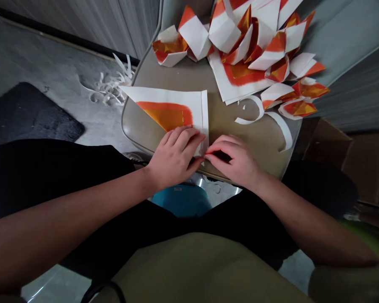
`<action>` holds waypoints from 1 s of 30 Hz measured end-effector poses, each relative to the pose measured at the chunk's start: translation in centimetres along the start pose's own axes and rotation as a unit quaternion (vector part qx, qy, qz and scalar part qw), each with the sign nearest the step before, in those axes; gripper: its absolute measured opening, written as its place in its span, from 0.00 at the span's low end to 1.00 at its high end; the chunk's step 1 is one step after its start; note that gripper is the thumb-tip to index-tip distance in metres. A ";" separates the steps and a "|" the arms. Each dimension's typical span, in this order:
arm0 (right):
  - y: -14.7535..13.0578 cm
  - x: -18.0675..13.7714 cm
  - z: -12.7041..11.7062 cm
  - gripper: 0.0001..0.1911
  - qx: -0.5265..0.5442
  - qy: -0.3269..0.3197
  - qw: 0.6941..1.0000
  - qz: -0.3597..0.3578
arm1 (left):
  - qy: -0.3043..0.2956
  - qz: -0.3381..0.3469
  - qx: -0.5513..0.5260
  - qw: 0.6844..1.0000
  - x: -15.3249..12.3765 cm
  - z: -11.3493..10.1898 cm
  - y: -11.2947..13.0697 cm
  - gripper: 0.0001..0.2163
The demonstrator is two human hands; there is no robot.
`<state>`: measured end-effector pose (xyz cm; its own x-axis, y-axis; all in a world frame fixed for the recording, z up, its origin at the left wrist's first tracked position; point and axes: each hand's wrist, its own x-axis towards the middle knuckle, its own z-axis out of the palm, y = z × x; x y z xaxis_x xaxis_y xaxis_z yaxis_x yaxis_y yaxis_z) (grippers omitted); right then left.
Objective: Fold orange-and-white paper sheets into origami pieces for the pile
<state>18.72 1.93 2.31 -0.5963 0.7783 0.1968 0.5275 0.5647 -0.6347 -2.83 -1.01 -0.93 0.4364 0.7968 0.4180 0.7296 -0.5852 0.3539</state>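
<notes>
A sheet of joss paper point(170, 97), white with an orange and gold centre, lies folded into a triangle on the chair seat point(164, 78). Along its right side runs a narrow white strip point(205, 111), marked off by a crease. My left hand point(175, 158) presses on the paper's lower part, its fingers curled and its thumb near the bottom corner. At that same corner my right hand point(235, 162) pinches the strip's lower end between thumb and forefinger. The fingertips of both hands nearly meet there, and part of the paper is hidden beneath my left hand.
Several folded paper ingots point(224, 31) crowd the back of the seat, with a stack of flat sheets point(222, 82) among them. Curled offcuts point(282, 126) lie at right. More shreds point(109, 86) are heaped left of the chair. Below is a blue stool point(181, 202).
</notes>
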 end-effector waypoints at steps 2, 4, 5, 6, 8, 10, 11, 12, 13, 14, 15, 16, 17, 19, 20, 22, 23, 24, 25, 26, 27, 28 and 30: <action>0.0 0.0 0.0 0.02 -0.003 0.000 1.000 -0.001 | -0.006 -0.011 0.002 1.000 -0.1 0.1 -0.1 0.26; -0.2 0.0 0.0 0.03 0.001 -0.001 1.000 0.006 | -0.015 -0.021 0.004 1.000 -0.2 0.1 -0.3 0.30; -0.2 0.1 0.0 0.03 0.005 -0.002 1.000 0.013 | -0.022 -0.026 0.005 0.999 -0.2 0.1 -0.4 0.32; -0.3 0.1 -0.1 0.03 0.011 -0.003 1.000 0.021 | -0.028 -0.031 0.006 0.999 -0.2 0.1 -0.4 0.32; -0.4 0.2 -0.1 0.03 0.020 -0.004 0.999 0.037 | -0.037 -0.035 0.004 0.999 -0.2 0.1 -0.6 0.33; -0.4 0.4 -0.1 0.03 0.023 -0.004 0.999 0.048 | -0.040 -0.035 0.004 0.999 -0.2 0.1 -0.6 0.33; -0.5 0.4 -0.1 0.03 0.024 -0.003 0.998 0.053 | -0.040 -0.034 0.005 0.999 -0.2 0.1 -0.6 0.33; -0.5 0.4 -0.1 0.03 0.026 -0.002 0.998 0.057 | -0.040 -0.032 0.007 0.999 -0.2 0.1 -0.6 0.33; -0.5 0.5 -0.1 0.03 0.029 -0.001 0.998 0.063 | -0.041 -0.031 0.009 0.999 -0.2 0.1 -0.6 0.33; -0.6 0.5 -0.1 0.03 0.032 0.000 0.997 0.068 | -0.042 -0.030 0.011 0.999 -0.2 0.1 -0.6 0.33; -0.6 0.6 -0.1 0.04 0.035 0.002 0.997 0.073 | -0.044 -0.029 0.012 0.999 -0.1 0.1 -0.6 0.33; -0.7 0.6 -0.1 0.04 0.038 0.003 0.996 0.079 | -0.046 -0.029 0.013 0.998 -0.1 0.1 -0.6 0.34; -0.7 0.7 -0.1 0.04 0.041 0.004 0.996 0.084 | -0.047 -0.030 0.011 0.998 -0.1 0.0 -0.5 0.33; -0.8 0.8 -0.1 0.04 0.045 0.005 0.994 0.095 | -0.052 -0.035 0.004 0.998 -0.1 -0.1 -0.5 0.33; -0.9 0.8 -0.1 0.04 0.046 0.006 0.994 0.101 | -0.054 -0.037 0.000 0.998 0.0 -0.1 -0.5 0.33; -0.9 0.8 -0.1 0.04 0.048 0.008 0.992 0.116 | -0.059 -0.042 -0.007 0.997 0.0 -0.2 -0.4 0.33; -1.0 0.8 -0.1 0.03 0.049 0.009 0.991 0.124 | -0.061 -0.044 -0.010 0.997 0.0 -0.2 -0.4 0.33; -1.0 0.8 -0.1 0.03 0.052 0.011 0.990 0.131 | -0.062 -0.044 -0.011 0.997 0.0 -0.2 -0.4 0.33; -0.9 0.8 -0.1 0.03 0.055 0.016 0.989 0.136 | -0.063 -0.045 -0.011 0.997 0.0 -0.3 -0.4 0.33; -0.9 0.8 -0.1 0.03 0.059 0.020 0.988 0.141 | -0.065 -0.045 -0.011 0.997 0.0 -0.3 -0.4 0.33; -0.9 0.8 -0.1 0.02 0.064 0.024 0.987 0.145 | -0.066 -0.046 -0.010 0.997 0.0 -0.3 -0.4 0.33; -0.9 0.8 -0.1 0.02 0.069 0.029 0.986 0.148 | -0.067 -0.046 -0.010 0.997 0.0 -0.3 -0.4 0.33; -0.8 0.8 0.0 0.01 0.081 0.036 0.984 0.157 | -0.068 -0.047 -0.009 0.997 0.0 -0.3 -0.4 0.33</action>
<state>17.85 2.08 3.03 -0.3718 0.9281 0.0211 0.5722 0.2470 -0.7820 -3.26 -0.83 -0.79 0.4351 0.8606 0.2648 0.7615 -0.5086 0.4018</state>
